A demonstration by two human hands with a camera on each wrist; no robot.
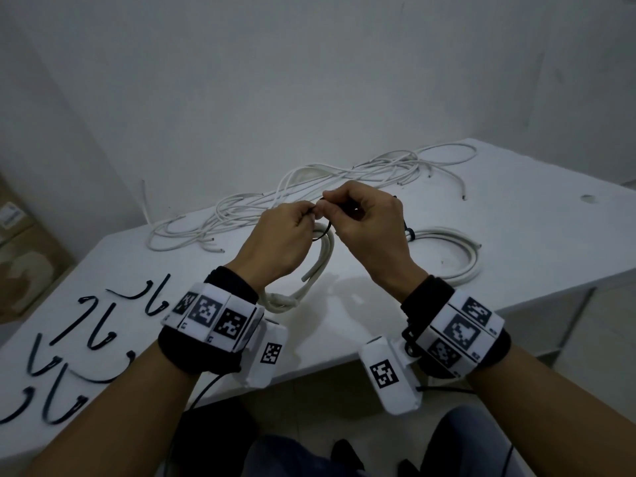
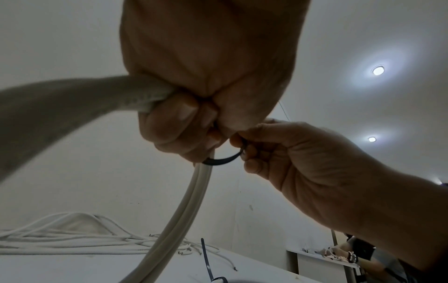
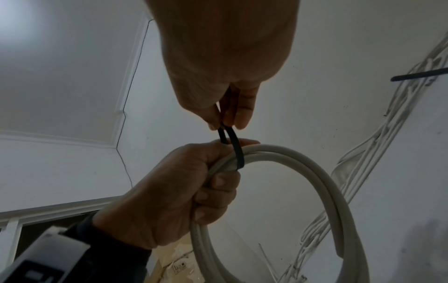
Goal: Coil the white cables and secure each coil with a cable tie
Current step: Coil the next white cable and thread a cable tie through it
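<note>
My left hand (image 1: 292,223) grips a coil of white cable (image 1: 320,259) above the table; the wrist views show its fingers curled round the strands of the coil (image 3: 303,172). A black cable tie (image 3: 236,149) loops round the coil next to those fingers. My right hand (image 1: 347,208) pinches both ends of the tie (image 2: 223,160) between thumb and fingertips, just right of the left hand. A second white coil (image 1: 447,253) with a black tie on it lies on the table to the right.
A tangle of loose white cables (image 1: 309,191) lies across the back of the white table (image 1: 516,208). Several black cable ties (image 1: 79,339) are spread on the table's near left. A cardboard box (image 1: 20,253) stands on the floor at left.
</note>
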